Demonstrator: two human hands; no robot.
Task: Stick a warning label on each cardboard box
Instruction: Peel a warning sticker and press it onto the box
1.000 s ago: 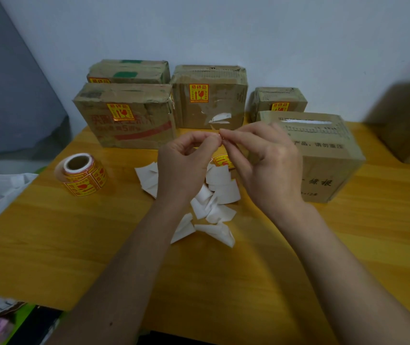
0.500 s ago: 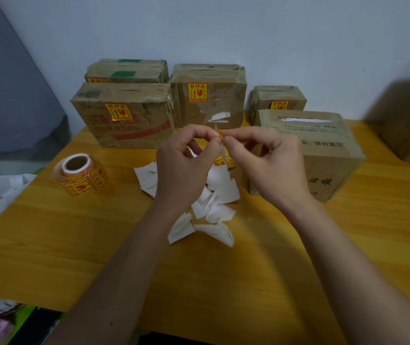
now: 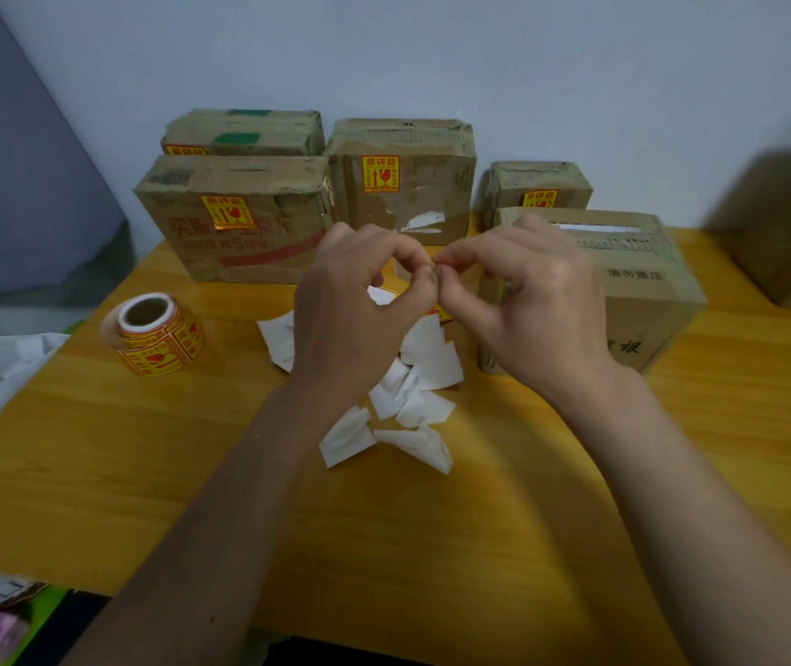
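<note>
Above the middle of a wooden table point(image 3: 143, 473), a left hand point(image 3: 355, 310) and right hand point(image 3: 528, 310) pinch one small warning label point(image 3: 433, 311) between meeting fingertips, with cardboard boxes point(image 3: 235, 223) along the far edge and the label roll point(image 3: 155, 334) near the left edge.

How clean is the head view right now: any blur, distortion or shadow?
Head view: the fingertips where both hands meet are slightly smeared; the label roll and box labels stay readable; wide-angle bending stretches the edges; soft arm shadows fall on the table; no harsh glare.
</note>
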